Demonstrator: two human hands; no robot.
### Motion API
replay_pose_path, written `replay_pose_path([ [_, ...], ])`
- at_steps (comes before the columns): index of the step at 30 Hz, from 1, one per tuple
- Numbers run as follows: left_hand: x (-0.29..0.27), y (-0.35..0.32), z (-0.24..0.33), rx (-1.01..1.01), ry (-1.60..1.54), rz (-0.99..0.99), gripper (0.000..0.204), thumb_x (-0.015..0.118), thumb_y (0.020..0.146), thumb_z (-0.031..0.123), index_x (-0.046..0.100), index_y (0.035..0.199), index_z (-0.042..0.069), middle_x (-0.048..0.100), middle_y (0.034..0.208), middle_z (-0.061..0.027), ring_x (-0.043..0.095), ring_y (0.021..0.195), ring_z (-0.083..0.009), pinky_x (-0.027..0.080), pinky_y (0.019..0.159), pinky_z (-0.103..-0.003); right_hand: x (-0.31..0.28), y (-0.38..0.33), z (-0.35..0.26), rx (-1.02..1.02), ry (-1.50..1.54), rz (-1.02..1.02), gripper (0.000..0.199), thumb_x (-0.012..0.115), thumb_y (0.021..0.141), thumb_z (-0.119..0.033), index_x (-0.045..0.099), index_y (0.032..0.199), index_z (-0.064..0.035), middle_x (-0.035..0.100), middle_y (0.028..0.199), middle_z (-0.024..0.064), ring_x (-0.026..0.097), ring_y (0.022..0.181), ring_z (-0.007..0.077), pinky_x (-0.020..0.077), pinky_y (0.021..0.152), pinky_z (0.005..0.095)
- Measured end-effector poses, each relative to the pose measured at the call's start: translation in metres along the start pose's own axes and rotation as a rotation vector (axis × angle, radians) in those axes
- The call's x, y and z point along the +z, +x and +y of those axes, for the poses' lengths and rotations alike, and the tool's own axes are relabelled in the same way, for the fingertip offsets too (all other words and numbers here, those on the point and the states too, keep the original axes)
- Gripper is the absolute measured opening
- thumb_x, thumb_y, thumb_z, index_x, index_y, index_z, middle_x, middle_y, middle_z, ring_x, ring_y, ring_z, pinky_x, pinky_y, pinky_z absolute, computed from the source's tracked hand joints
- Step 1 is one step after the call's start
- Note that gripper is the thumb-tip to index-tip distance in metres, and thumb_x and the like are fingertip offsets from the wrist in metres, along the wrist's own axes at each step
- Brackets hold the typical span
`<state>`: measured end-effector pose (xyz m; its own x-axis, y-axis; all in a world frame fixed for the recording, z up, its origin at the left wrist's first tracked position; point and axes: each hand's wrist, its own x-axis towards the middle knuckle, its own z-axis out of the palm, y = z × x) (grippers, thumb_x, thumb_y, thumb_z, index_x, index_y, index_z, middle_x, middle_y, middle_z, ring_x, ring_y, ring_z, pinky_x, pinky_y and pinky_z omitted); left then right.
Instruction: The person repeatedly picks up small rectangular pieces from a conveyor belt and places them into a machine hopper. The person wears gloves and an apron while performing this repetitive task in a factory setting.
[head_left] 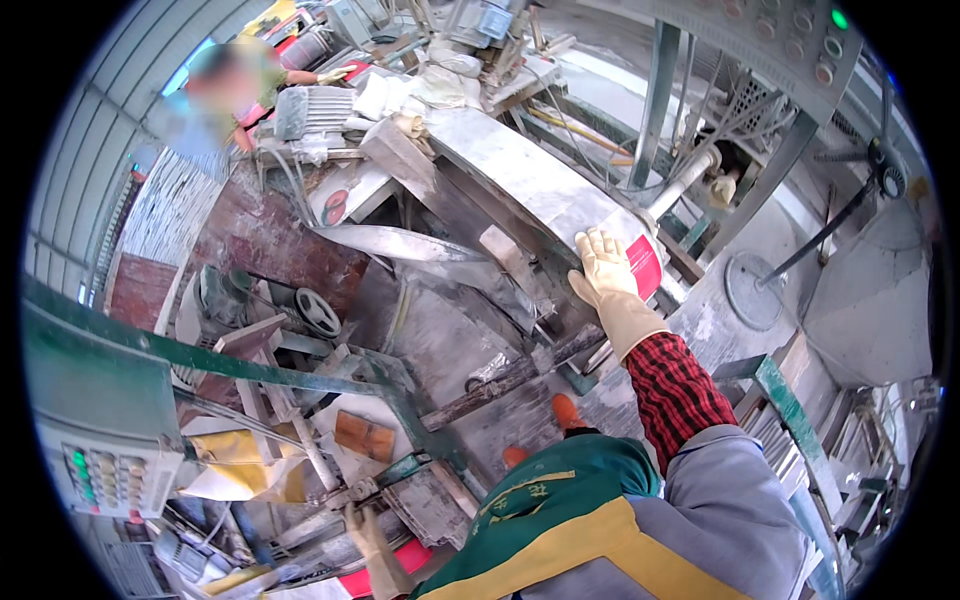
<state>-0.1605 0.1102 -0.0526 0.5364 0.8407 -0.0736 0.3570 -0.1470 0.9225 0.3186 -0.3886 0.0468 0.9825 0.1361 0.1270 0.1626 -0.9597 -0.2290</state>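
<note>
Head view: the right hand [603, 280], in a cream glove, lies palm down at the near end of the long pale slab [530, 165], fingers stretched out, thumb apart, not closed around anything. A red patch [645, 266] sits at that same end, just right of the fingers and partly under the glove. Down at the lower edge, the left hand [375, 555], gloved too, reaches beside a red strip [358, 581]; whether it grips, I can't tell. Upper left, a co-worker's gloved hand [337, 75] extends over the cluttered bench.
</note>
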Motion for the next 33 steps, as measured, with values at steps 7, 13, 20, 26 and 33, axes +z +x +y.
replay_pose_path([
  [7,-0.13,-0.029,0.025,-0.053,1.172,0.666,0.063,0.054,0.087,0.047,0.042,0.131,0.004,0.042,0.131,-0.0247,0.04,0.121,-0.0404,0.035,0.101,-0.047,0.007,-0.058,-0.004,-0.219,0.309,0.367,0.047,0.058,0.074,-0.011,0.047,0.119,-0.0026,0.054,0.111,0.0219,0.052,0.104,0.0394,0.0437,0.089,0.0433],
  [13,-0.122,-0.059,0.012,0.37,1.627,1.108,0.056,0.058,0.084,0.048,0.056,0.109,-0.002,0.056,0.11,-0.0188,0.055,0.096,-0.035,0.046,0.081,-0.045,0.024,-0.136,-0.004,-0.295,0.367,-0.007,0.038,0.057,0.075,-0.009,0.054,0.112,-0.0055,0.06,0.102,0.0225,0.059,0.093,0.0376,0.0482,0.081,0.0431],
  [20,-0.095,-0.074,0.059,0.42,1.684,1.133,0.054,0.064,0.084,0.04,0.058,0.109,-0.008,0.06,0.105,-0.0194,0.058,0.094,-0.0364,0.05,0.08,-0.045,0.081,-0.159,0.006,-0.378,0.036,-0.397,0.041,0.052,0.079,-0.024,0.054,0.12,-0.0132,0.064,0.095,0.0193,0.063,0.085,0.0359,0.0503,0.079,0.042],
  [26,-0.106,-0.072,0.023,0.45,1.72,1.151,0.051,0.062,0.085,0.038,0.057,0.11,-0.007,0.059,0.105,-0.0212,0.057,0.096,-0.0395,0.049,0.081,-0.049,0.1,-0.166,0.005,-0.04,0.086,-0.743,0.045,0.044,0.082,-0.032,0.051,0.126,-0.0233,0.061,0.111,0.0168,0.06,0.1,0.0324,0.0449,0.091,0.04],
  [33,-0.106,-0.072,0.013,0.386,1.789,1.12,0.047,0.058,0.087,0.036,0.059,0.107,-0.006,0.06,0.105,-0.02,0.058,0.095,-0.0384,0.048,0.08,-0.05,0.143,-0.184,0.048,0.083,0.104,-0.904,0.048,0.048,0.082,-0.038,0.05,0.129,-0.0266,0.057,0.12,0.0167,0.057,0.107,0.0296,0.0426,0.095,0.0368],
])
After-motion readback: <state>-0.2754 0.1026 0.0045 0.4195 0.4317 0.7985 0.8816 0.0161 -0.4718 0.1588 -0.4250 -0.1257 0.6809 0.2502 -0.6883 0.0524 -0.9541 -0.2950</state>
